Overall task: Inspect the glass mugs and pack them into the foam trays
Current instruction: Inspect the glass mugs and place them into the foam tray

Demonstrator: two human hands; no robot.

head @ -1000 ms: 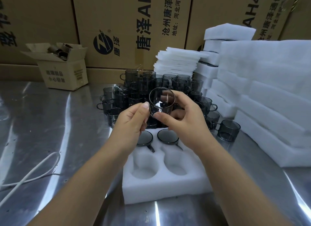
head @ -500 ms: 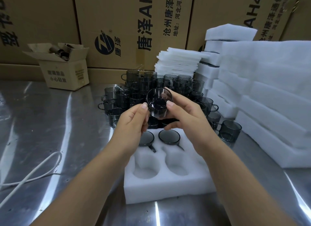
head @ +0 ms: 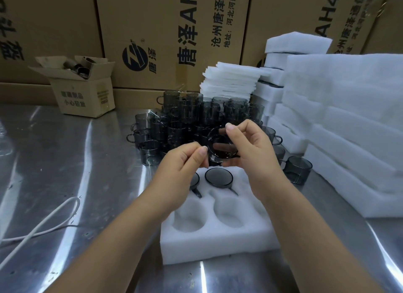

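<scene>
Both hands hold one smoky grey glass mug (head: 219, 147) above the far end of a white foam tray (head: 218, 242). My left hand (head: 183, 168) pinches its left rim. My right hand (head: 250, 153) grips it from the right, forefinger on the top rim. The mug's mouth is tilted toward me. Two mugs sit in the tray's far pockets; the right one (head: 218, 177) shows fully, the left is partly hidden by my left hand. The two near pockets (head: 188, 221) hold nothing. A pile of like mugs (head: 185, 118) stands behind.
Stacks of foam trays (head: 349, 122) fill the right side, thin foam sheets (head: 229, 81) behind the mugs. One mug (head: 297, 169) stands alone at right. A small open carton (head: 80, 85) sits back left, a white cable (head: 43, 223) lies at left on the steel table. Big cartons (head: 174, 30) line the back.
The mug has dropped slightly and turned in my hands; my right forefinger has shifted up onto its top rim.
</scene>
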